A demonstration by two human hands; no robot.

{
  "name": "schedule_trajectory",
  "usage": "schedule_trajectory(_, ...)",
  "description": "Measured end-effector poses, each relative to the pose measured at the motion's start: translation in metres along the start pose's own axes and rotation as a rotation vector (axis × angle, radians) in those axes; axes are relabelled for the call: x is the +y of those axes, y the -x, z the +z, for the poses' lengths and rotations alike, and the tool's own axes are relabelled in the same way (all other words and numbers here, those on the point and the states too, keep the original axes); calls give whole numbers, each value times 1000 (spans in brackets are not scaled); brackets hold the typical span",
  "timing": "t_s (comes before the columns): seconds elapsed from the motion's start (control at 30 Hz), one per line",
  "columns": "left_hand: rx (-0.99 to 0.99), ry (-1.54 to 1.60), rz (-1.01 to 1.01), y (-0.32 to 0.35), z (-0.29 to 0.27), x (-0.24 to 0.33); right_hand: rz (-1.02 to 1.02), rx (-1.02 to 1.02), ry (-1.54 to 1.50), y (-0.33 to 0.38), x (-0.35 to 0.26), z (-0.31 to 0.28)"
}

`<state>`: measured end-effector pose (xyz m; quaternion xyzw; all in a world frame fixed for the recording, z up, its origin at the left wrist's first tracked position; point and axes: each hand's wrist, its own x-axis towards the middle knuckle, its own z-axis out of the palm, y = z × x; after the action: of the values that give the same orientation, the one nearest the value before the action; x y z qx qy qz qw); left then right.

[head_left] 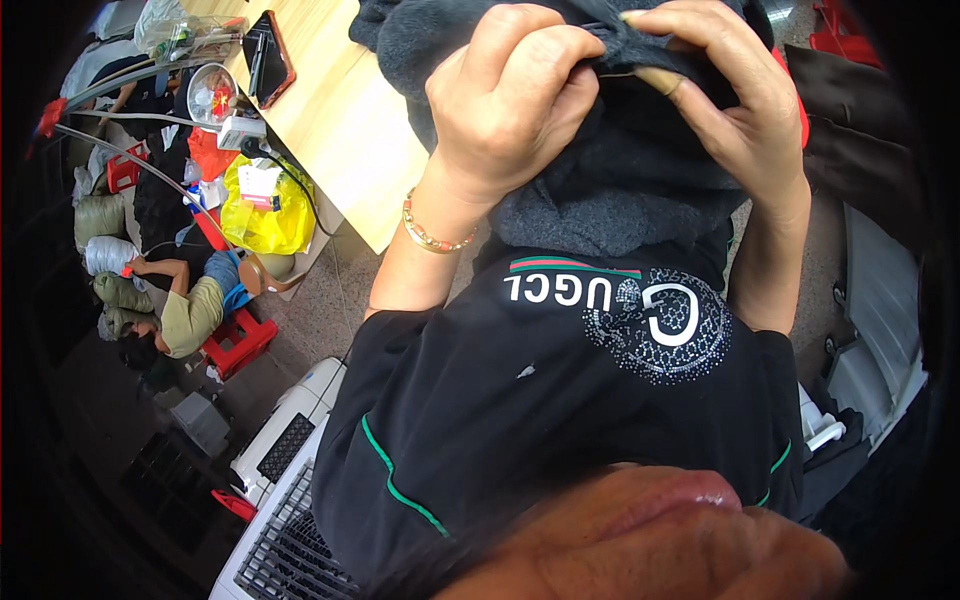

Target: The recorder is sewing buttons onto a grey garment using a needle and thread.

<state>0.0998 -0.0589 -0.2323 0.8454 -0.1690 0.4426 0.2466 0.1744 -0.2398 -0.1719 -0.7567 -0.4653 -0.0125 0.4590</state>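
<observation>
Left hand: closed in a fist-like pinch on the upper edge of the dark grey fleece garment, knuckles toward the camera; a beaded bracelet is worn at the wrist
Right hand: fingers curled over the same edge, the fabric pinched between thumb and fingertips, very close beside the left hand
Garment position: held up in the air in front of the chest, above the black printed shirt; its top edge is gathered between the two hands and the rest hangs down in loose folds, while a further part lies over the wooden table
Slip risk: thick, soft pile is gripped only at a narrow strip, so the edge could be pulled out of the fingertips by the weight of the hanging cloth
Snag risk: the bracelet sits just under the fabric, and loose fibres could be caught on its beads
Stretch risk: if the two hands are drawn apart sharply, the seam between them could be strained
Surroundings: a phone and a power strip lie on the table edge, well apart from the hands; trailing cloth could be dragged across them
Hidden: what the fingers work on inside the fold cannot be told
</observation>
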Motion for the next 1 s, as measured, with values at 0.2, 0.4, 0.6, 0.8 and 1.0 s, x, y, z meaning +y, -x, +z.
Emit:
schedule_trajectory(0.2,-27,-82,-24,10,-6,-5,-77,6,152,45,71,-13)
schedule_trajectory(0.4,-100,48,-278,6,-17,6,-2,103,198,65,85,-13)
schedule_trajectory(0.6,-407,423,-968,24,-57,5,-25,292,114,71,94,-13)
schedule_trajectory(0.8,-312,527,-1017,44,-73,14,76,319,142,81,102,-10)
schedule_trajectory(1.0,-261,661,-1107,46,-80,22,100,391,220,92,107,-12)
